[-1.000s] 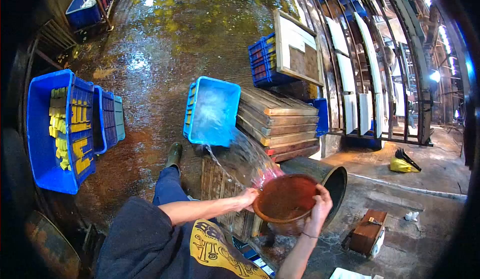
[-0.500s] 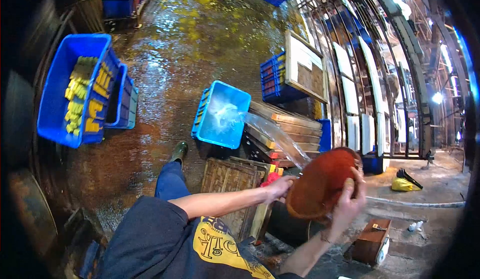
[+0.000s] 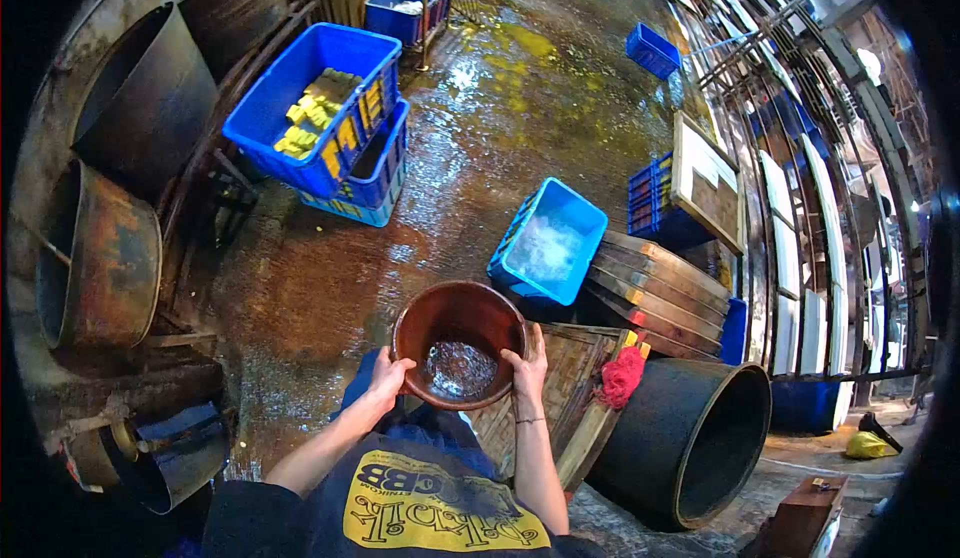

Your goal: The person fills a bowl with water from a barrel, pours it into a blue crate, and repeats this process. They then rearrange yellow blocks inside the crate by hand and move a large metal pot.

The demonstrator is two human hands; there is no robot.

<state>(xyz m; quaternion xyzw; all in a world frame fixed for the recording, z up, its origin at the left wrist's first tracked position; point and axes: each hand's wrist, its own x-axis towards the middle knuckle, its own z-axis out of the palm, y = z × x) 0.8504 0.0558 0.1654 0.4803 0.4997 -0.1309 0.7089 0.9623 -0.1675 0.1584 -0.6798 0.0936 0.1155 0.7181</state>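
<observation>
Bowl (image 3: 457, 316) rim in left hand (image 3: 388, 374) and right hand (image 3: 527, 366), wide wet floor (image 3: 285, 313) beyond.

The bowl (image 3: 480, 308) looks glossy; at 1 o'clock from it, a smooth plastic crate (image 3: 528, 280), at 2 a rough wooden stack (image 3: 660, 283), at 4 a matt barrel (image 3: 640, 433).

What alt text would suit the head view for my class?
A person's left hand and right hand hold a brown basin, its bottom glinting wet. Ahead, a light-blue crate holds frothy water beside stacked wooden frames; farther left, a blue crate holds yellow blocks.
</observation>
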